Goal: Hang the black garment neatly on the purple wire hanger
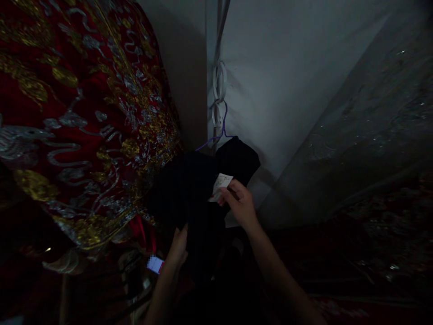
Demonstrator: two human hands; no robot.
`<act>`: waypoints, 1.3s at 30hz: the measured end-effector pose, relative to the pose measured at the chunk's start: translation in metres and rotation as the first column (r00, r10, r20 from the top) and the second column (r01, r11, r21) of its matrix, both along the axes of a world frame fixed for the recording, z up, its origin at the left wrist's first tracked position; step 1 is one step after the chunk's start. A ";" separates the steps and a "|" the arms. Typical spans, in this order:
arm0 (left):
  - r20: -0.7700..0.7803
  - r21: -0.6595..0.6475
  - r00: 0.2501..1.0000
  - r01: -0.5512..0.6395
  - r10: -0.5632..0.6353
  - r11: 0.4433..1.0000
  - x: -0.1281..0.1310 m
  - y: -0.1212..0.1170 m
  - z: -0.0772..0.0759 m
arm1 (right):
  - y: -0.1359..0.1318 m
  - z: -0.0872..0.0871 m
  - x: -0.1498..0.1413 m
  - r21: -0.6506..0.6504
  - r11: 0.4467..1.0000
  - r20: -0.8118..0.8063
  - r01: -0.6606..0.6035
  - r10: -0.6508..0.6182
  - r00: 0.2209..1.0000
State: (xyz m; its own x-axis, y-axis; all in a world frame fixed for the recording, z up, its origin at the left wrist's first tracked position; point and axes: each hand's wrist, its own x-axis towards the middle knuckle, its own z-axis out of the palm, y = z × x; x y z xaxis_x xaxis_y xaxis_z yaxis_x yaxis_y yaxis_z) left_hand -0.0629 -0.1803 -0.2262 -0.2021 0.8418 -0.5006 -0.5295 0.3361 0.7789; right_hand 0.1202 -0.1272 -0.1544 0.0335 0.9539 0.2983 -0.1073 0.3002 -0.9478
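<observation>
1. Black cloth at the near lower-left edge of the dark garment (pixel 201 180) meets the left hand (pixel 181 243); its fingers are curled there, but shadow hides whether they grip.
2. Before the garment's front, the right hand (pixel 240 203) pinches a white paper slip (pixel 222 181) narrowly between thumb and fingers. Whether the slip is attached cannot be told.
3. Below-left of the garment, a lit screen (pixel 155 265) shows beside the left forearm.
4. Left of the garment spreads red embroidered cloth (pixel 101 113); above it, a purple hanger (pixel 223 128) and white rings (pixel 219 81).
5. Judged from this, the step in hand is handling the slip; the next move calls for a light, steady pinch.
</observation>
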 end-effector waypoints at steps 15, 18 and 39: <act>-0.277 0.196 0.949 -0.099 0.152 0.976 -0.011 0.016 -0.016 | -0.020 -0.028 0.012 -0.106 0.994 0.542 -0.032 0.085 0.836; -0.550 0.520 0.682 -0.171 0.481 0.837 -0.010 0.012 -0.028 | -0.031 -0.032 0.026 -0.111 0.993 0.549 0.026 0.039 0.835; -0.736 0.599 0.658 0.520 0.163 0.609 0.055 -0.004 -0.021 | -0.065 -0.056 0.016 0.112 0.969 0.387 0.221 -0.247 0.888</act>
State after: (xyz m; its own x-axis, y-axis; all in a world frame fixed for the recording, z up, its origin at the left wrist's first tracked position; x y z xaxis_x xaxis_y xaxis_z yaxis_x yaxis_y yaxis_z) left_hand -0.0075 -0.1840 -0.2468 0.0318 0.8681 0.4953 0.2513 -0.4866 0.8367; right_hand 0.1363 -0.1926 -0.2100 0.1203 0.9119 0.3924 0.3530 0.3301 -0.8754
